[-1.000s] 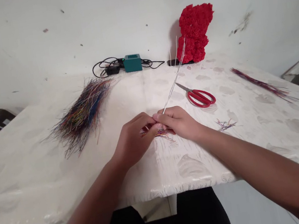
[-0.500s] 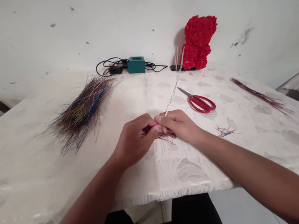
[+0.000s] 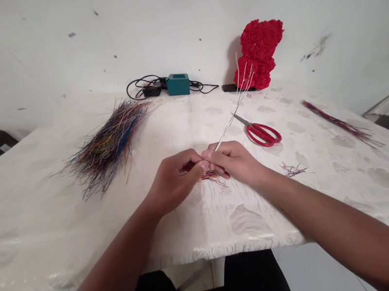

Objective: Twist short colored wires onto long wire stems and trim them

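My left hand [image 3: 174, 178] and my right hand [image 3: 234, 161] meet over the middle of the white table [image 3: 81, 222], fingers pinched together. My right hand grips a thin bundle of pale wires [image 3: 234, 112] that rises up and to the right, fanning at the tips. My left hand pinches short coloured wire strands [image 3: 211, 177] that poke out between both hands onto the cloth. The fingertips of both hands touch each other.
A big heap of coloured wires [image 3: 109, 144] lies at the left. Red scissors [image 3: 261, 132] lie right of my hands, small wire scraps [image 3: 291, 168] nearer. A dark wire bundle [image 3: 338, 122] lies far right. A teal box [image 3: 178, 83], cables and a red flower figure [image 3: 259, 54] stand by the wall.
The pale wire bundle has swung slightly to the right and its tips have spread. Both hands stay pinched together in about the same place.
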Action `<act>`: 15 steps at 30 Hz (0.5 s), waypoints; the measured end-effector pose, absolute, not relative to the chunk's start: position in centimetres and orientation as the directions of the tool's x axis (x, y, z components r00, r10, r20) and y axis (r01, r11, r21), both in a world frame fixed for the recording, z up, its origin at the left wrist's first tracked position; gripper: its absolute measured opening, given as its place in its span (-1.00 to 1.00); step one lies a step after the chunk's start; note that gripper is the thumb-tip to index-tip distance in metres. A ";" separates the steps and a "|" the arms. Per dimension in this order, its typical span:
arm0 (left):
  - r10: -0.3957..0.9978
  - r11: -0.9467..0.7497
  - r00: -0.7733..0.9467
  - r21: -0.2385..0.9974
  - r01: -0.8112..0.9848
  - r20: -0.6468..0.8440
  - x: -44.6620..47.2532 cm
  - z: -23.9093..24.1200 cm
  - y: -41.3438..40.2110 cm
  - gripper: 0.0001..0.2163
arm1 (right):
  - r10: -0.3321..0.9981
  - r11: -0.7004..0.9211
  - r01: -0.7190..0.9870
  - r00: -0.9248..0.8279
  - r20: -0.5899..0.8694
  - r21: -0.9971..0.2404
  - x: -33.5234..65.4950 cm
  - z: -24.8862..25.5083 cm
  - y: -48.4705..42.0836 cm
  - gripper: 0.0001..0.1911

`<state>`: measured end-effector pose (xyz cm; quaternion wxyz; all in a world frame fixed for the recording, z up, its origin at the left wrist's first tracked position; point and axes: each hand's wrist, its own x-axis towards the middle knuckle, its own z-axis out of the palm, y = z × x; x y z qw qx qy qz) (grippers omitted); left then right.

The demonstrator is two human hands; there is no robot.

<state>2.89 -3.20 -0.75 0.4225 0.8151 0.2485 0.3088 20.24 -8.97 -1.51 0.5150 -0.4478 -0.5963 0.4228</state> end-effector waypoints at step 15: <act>0.688 -0.298 0.682 0.954 -0.043 0.246 2.3 -0.8 -2.4 -0.78 | 0.893 0.338 0.270 0.212 0.398 -0.901 20.2 -1.5 -9.0 -0.55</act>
